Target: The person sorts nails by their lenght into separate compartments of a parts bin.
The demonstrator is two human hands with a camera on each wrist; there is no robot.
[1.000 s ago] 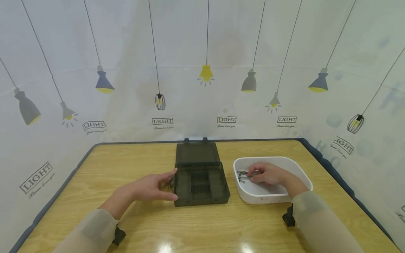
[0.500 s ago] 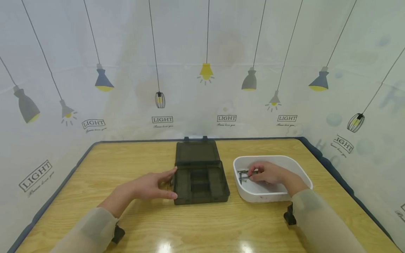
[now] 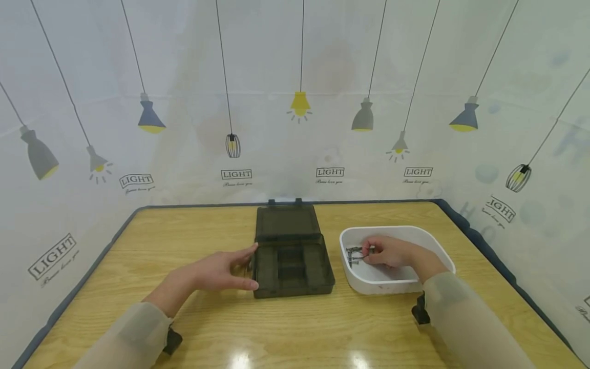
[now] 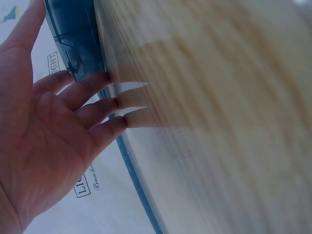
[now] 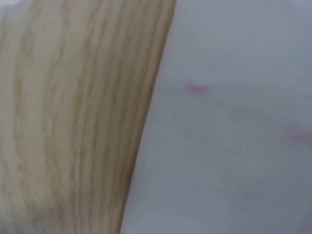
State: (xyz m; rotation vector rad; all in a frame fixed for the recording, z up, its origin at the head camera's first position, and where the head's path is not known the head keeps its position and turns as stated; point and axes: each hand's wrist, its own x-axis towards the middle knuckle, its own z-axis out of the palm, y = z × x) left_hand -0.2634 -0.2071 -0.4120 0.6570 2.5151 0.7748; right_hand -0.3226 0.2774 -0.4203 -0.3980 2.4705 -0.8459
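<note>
The left hand (image 3: 217,271), fingers apart, touches the open box (image 3: 295,292) on the bench (image 3: 295,328). The right hand (image 3: 391,252) is at the screws (image 3: 354,254) inside the tray (image 3: 392,288); whether its fingers pinch one is unclear.

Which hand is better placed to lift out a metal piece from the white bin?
Probably the right hand: it's inside the white bin, by the metal pieces. The left hand touches the dark case.
</note>
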